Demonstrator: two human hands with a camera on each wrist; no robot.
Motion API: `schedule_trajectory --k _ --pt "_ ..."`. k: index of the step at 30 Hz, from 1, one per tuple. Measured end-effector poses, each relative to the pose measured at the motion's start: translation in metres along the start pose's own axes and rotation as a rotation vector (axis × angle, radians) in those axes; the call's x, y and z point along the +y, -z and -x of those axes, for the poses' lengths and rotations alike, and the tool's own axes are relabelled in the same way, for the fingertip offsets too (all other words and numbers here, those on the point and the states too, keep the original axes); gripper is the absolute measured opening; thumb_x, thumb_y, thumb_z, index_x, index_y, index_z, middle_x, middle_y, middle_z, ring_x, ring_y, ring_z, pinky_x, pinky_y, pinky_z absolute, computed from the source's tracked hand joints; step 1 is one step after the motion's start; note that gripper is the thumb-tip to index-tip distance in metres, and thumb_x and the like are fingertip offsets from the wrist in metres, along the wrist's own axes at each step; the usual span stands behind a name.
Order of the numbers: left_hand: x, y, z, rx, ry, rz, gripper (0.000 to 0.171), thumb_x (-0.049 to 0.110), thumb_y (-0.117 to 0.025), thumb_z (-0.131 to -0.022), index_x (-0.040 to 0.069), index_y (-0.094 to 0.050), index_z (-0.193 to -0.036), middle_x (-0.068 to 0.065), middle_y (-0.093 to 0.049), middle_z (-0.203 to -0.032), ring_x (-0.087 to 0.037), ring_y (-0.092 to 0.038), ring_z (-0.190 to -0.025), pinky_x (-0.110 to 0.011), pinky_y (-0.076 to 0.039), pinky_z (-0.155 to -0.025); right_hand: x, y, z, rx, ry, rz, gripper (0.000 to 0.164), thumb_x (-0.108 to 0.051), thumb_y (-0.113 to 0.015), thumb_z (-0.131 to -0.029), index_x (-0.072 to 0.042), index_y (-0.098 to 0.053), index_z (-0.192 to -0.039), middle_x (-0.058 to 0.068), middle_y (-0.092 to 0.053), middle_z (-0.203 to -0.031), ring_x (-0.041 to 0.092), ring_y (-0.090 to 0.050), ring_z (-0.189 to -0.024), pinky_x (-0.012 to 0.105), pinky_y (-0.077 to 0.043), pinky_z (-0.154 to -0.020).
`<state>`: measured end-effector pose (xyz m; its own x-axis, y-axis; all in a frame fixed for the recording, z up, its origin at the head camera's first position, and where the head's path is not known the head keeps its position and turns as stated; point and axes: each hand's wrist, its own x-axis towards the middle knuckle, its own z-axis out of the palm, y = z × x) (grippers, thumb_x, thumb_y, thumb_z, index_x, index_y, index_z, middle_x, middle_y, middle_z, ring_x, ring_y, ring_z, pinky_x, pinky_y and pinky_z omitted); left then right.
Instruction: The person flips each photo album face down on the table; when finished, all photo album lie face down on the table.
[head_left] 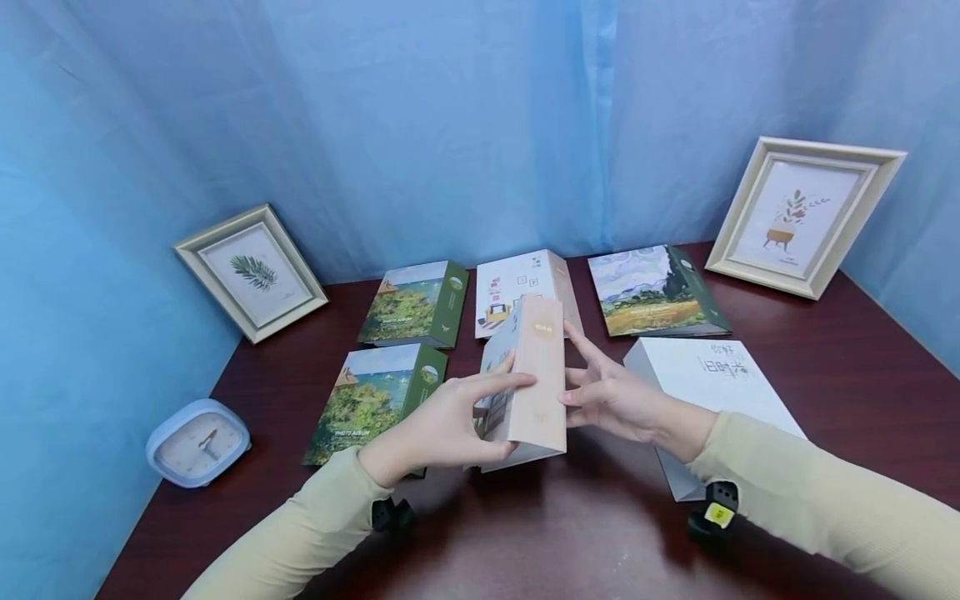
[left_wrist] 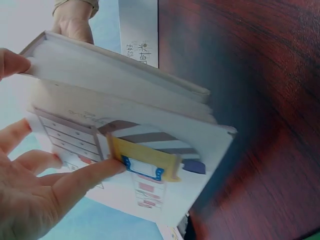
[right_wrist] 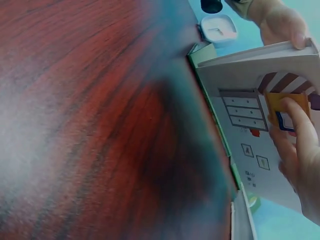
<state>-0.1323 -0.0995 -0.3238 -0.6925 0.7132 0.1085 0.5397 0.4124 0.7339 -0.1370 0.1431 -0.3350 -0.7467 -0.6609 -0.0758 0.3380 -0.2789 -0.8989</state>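
A thick photo album (head_left: 542, 375) with a pale wood-toned spine and a white cover printed with furniture stands upright between both hands, its spine facing up toward the head view. My left hand (head_left: 450, 417) grips it, one finger across the spine and the thumb at the near lower edge. From the other side my right hand (head_left: 618, 396) presses spread, mostly extended fingers against the cover. In the right wrist view those fingers (right_wrist: 301, 120) lie on the printed drawings, and white page edges show along the album's top.
Behind lie a similar white album (head_left: 498, 287), a green-spined album (head_left: 405, 304) and a landscape album (head_left: 648, 292). Another green-spined album (head_left: 375, 392) sits left, a white album (head_left: 712, 375) right. A blue clock (head_left: 198, 442) and two picture frames (head_left: 258, 275) (head_left: 806, 217) stand toward the sides.
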Motion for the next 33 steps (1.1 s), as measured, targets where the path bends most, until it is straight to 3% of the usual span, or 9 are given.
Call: schedule_trajectory --k 2,5,9,15,17,19,22,28,33 --pt "0.000 0.000 -0.001 -0.021 0.010 -0.058 0.063 0.015 -0.072 -0.079 0.023 -0.049 -0.138 -0.008 -0.024 -0.155 -0.006 -0.060 -0.077 -0.017 -0.049 -0.064 0.003 0.001 0.000 0.012 -0.021 -0.005 0.095 0.010 -0.040 -0.092 -0.035 0.022 -0.148 0.034 0.002 -0.152 0.025 -0.053 -0.117 0.043 -0.049 -0.091" --pt "-0.001 -0.002 -0.002 -0.054 0.021 -0.100 0.063 0.017 -0.071 -0.080 0.021 -0.049 -0.139 -0.011 -0.024 -0.155 -0.004 -0.033 -0.046 -0.018 -0.038 -0.049 0.008 0.004 -0.001 0.033 -0.060 -0.002 0.095 0.011 -0.039 -0.092 -0.034 0.023 -0.148 0.035 -0.001 -0.152 0.025 -0.054 -0.117 0.043 -0.050 -0.092" --pt "-0.001 -0.004 -0.003 -0.081 0.029 -0.120 0.062 0.018 -0.070 -0.080 0.020 -0.049 -0.139 -0.014 -0.025 -0.154 -0.003 -0.024 -0.043 -0.017 -0.032 -0.046 0.011 0.007 -0.002 0.047 -0.104 0.007 0.095 0.012 -0.038 -0.091 -0.032 0.024 -0.147 0.034 -0.002 -0.152 0.026 -0.054 -0.118 0.044 -0.049 -0.093" --pt "-0.003 -0.009 -0.006 -0.091 0.028 -0.157 0.063 0.021 -0.069 -0.081 0.021 -0.048 -0.140 -0.015 -0.025 -0.154 -0.005 -0.025 -0.044 -0.018 -0.032 -0.049 0.013 0.014 -0.002 0.056 -0.143 0.016 0.096 0.012 -0.038 -0.091 -0.033 0.025 -0.147 0.033 -0.002 -0.153 0.028 -0.053 -0.118 0.045 -0.048 -0.094" --pt "-0.003 -0.011 -0.007 -0.087 0.022 -0.167 0.063 0.021 -0.070 -0.081 0.021 -0.049 -0.140 -0.014 -0.025 -0.153 -0.004 -0.045 -0.054 -0.017 -0.039 -0.058 0.013 0.015 -0.001 0.061 -0.150 0.019 0.096 0.013 -0.037 -0.091 -0.033 0.025 -0.147 0.033 -0.002 -0.153 0.028 -0.053 -0.117 0.045 -0.049 -0.093" --pt "-0.003 -0.014 -0.009 -0.087 0.017 -0.179 0.063 0.022 -0.070 -0.081 0.020 -0.048 -0.140 -0.015 -0.025 -0.154 -0.008 -0.061 -0.082 -0.019 -0.044 -0.071 0.014 0.017 0.000 0.063 -0.154 0.028 0.096 0.013 -0.037 -0.091 -0.034 0.025 -0.146 0.034 -0.003 -0.152 0.027 -0.054 -0.116 0.045 -0.049 -0.092" --pt "-0.003 -0.017 -0.010 -0.091 0.019 -0.223 0.064 0.024 -0.070 -0.081 0.021 -0.047 -0.141 -0.014 -0.023 -0.154 -0.017 -0.047 -0.126 -0.022 -0.045 -0.085 0.012 0.018 0.002 0.075 -0.167 0.050 0.095 0.013 -0.037 -0.091 -0.033 0.026 -0.146 0.034 -0.003 -0.152 0.026 -0.055 -0.114 0.046 -0.049 -0.092" --pt "-0.003 -0.021 -0.012 -0.121 -0.003 -0.272 0.064 0.032 -0.071 -0.084 0.018 -0.046 -0.142 -0.015 -0.026 -0.153 -0.023 -0.032 -0.139 -0.033 -0.041 -0.104 0.010 0.020 0.002 0.159 -0.220 0.114 0.092 0.008 -0.039 -0.093 -0.029 0.026 -0.147 0.035 -0.015 -0.150 0.027 -0.059 -0.109 0.049 -0.050 -0.090" --pt "-0.007 -0.023 -0.011 -0.155 -0.024 -0.313 0.061 0.032 -0.070 -0.086 0.015 -0.047 -0.141 -0.015 -0.034 -0.151 -0.022 -0.036 -0.138 -0.033 -0.038 -0.107 0.011 0.021 0.001 0.241 -0.258 0.165 0.091 0.006 -0.042 -0.094 -0.025 0.024 -0.149 0.036 -0.023 -0.146 0.024 -0.062 -0.103 0.049 -0.051 -0.088"
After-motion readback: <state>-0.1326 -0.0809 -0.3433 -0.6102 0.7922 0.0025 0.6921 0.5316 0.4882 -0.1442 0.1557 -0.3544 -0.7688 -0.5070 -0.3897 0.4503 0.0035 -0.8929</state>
